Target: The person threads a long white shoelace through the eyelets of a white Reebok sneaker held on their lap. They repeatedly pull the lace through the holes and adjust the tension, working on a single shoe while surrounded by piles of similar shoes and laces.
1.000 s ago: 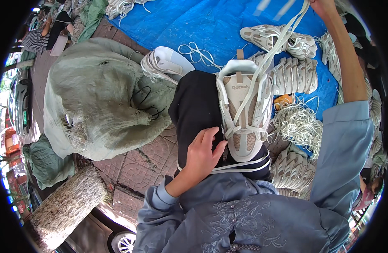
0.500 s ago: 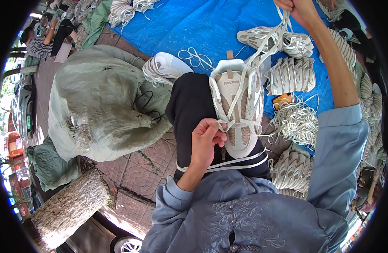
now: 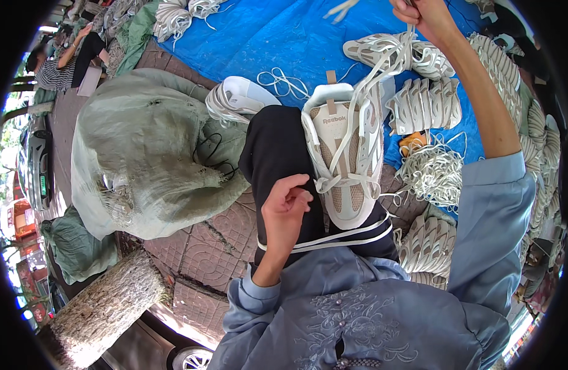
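A beige and white sneaker (image 3: 350,213) lies across my dark-trousered thighs, toe toward me. A white shoelace (image 3: 382,74) crosses its toe end, runs up over the tongue and stretches to the far right. There my right hand (image 3: 421,17) is closed on the lace, arm extended. My left hand (image 3: 287,208) is just left of the shoe's toe, above my thigh, fingers loosely curled and apart with nothing seen in them. White bands of lace (image 3: 345,239) run across my thighs below the toe.
A blue tarp (image 3: 253,43) holds stacked shoe uppers (image 3: 422,105) and a heap of white laces (image 3: 433,176). Another white sneaker (image 3: 247,95) is beyond my left knee. A large pale sack (image 3: 148,160) stands left, near a stone block (image 3: 105,302). Someone in stripes (image 3: 55,77) sits far left.
My left hand has let go of the lace at the toe and drawn back a little to the left. My right hand still holds the lace far out, shifted slightly left.
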The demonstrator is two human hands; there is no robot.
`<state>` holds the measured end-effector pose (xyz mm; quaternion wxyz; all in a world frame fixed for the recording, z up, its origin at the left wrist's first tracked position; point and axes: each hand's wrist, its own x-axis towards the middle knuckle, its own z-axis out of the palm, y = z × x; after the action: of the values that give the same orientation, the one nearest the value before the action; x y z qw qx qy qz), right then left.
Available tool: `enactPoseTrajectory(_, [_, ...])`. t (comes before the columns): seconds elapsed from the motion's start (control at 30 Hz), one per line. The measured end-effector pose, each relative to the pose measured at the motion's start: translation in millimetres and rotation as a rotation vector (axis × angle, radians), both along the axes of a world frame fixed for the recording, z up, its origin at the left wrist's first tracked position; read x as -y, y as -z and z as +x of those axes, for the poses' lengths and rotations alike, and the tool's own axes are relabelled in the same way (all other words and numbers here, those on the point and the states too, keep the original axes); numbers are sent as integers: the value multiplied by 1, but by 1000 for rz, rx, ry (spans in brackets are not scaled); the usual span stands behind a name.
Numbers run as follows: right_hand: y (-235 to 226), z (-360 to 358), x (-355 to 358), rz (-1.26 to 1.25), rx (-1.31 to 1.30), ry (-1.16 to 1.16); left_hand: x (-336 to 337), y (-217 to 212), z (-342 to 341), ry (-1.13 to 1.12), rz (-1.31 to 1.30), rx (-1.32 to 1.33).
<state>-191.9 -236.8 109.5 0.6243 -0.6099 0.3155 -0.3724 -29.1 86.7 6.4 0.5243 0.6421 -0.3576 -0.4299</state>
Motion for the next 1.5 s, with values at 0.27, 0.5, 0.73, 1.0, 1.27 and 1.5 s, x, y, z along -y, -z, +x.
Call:
enactPoseTrajectory(0.27, [1, 7, -8, -13, -35, -55, 16, -5, -1, 391, -442, 1278])
enactPoseTrajectory(0.5, [7, 6, -8, 5, -17, -51, 43, -5, 16, 647, -684, 1054])
enactPoseTrajectory(0.73, [8, 18, -15, -7, -30, 58, 54, -17, 19, 613, -646, 1372])
enactPoseTrajectory(1.0, [39, 30, -12, -39, -38, 37, 27, 13, 30, -73, -461, 1344])
enactPoseTrajectory(1.27, [9, 21, 2, -34, 28, 173, 4, 22, 20, -53, -313, 1150])
enactPoseTrajectory(1.5, [-81, 11, 42, -276, 117, 155, 5, 9, 16, 53, -262, 1165])
